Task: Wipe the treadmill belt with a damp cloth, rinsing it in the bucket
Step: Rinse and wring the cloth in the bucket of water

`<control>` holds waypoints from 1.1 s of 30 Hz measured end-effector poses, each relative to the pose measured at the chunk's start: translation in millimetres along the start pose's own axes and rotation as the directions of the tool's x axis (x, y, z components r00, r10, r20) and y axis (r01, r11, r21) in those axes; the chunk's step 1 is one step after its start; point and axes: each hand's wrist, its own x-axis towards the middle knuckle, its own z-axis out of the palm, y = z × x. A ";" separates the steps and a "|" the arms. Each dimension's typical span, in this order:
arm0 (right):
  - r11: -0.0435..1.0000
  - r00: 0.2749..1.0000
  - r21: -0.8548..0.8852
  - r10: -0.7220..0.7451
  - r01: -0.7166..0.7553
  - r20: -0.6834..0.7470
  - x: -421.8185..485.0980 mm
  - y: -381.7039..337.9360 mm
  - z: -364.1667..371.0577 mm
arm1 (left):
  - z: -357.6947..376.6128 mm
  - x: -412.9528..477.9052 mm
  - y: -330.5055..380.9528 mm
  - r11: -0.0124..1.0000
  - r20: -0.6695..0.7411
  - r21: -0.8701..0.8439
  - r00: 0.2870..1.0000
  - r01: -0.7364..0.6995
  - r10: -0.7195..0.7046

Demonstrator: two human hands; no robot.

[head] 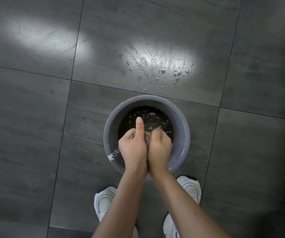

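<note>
A grey round bucket [181, 121] stands on the floor just ahead of my feet, with dark water and small bubbles inside. Both hands are over it, pressed side by side. Between them is a bunched greyish-pink cloth [147, 136], mostly hidden by my fingers. My left hand [132, 146] grips the cloth with its thumb stretched straight forward. My right hand [159, 146] is curled round the cloth's other end. The treadmill belt is out of view.
Dark grey floor tiles [35, 126] surround the bucket. Water drops and a wet smear [162, 66] lie on the tile just beyond it. My white shoes [104, 201] stand right behind the bucket.
</note>
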 end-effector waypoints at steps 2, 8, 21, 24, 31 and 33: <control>1.000 1.000 -0.010 -0.025 0.025 -0.007 -0.5 3.2 0.7 | 0.0 2.2 -2.1 1.000 -0.004 0.018 1.000 0.010 -0.010; 0.991 0.994 -0.071 -0.111 0.111 0.004 0.6 13.1 -1.1 | -0.7 8.3 -13.0 0.993 -0.034 0.104 0.998 0.049 -0.045; 0.980 0.988 -0.137 -0.133 0.142 0.076 13.1 19.0 -3.5 | 4.1 15.8 -17.5 0.963 -0.137 0.245 0.987 0.112 -0.081; 0.975 0.985 -0.149 -0.151 0.163 0.085 14.2 21.2 -4.9 | 4.2 16.8 -19.1 0.965 -0.119 0.228 0.988 0.129 -0.104; 0.981 0.972 -0.117 -0.132 0.156 0.193 6.8 21.6 -12.4 | -5.1 9.7 -16.3 0.974 0.028 0.222 0.998 -0.053 0.048; 0.991 0.958 -0.094 -0.071 0.100 0.277 4.7 19.8 -17.8 | -11.0 8.1 -13.1 0.969 0.102 0.239 0.994 -0.068 0.045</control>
